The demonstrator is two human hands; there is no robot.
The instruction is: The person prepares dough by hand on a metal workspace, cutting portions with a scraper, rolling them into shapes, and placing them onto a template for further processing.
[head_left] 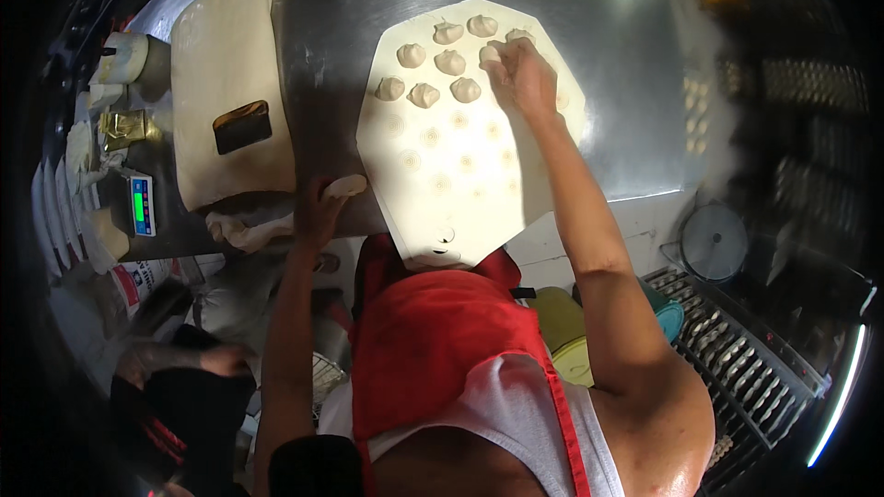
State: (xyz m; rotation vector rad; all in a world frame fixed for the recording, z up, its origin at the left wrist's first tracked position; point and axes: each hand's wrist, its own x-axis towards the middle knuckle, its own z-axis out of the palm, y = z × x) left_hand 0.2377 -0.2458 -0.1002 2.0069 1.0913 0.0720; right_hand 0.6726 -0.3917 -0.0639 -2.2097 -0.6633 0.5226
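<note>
A pale many-sided board (414,212) printed with small ring marks lies on the metal table. Several twisted lumps of dough (449,62) sit in rows over its far half. My right hand (532,83) is closed on a small dough lump (491,56) at the far right of these rows; its fingers partly hide another lump behind. Left of the board's near half, my left hand (318,212) grips a piece of dough (344,186) whose rounded end sticks out toward the board. A rough dough strip (249,232) lies beside this hand; whether they join I cannot tell.
A large folded dough slab (230,64) covers the table's left, with a dark rectangular tool (242,128) on it. Farther left stand a digital scale (140,204), a gold packet (123,130) and a white tub (124,57). Another person's arm (184,364) shows lower left; a rack (737,359) stands lower right.
</note>
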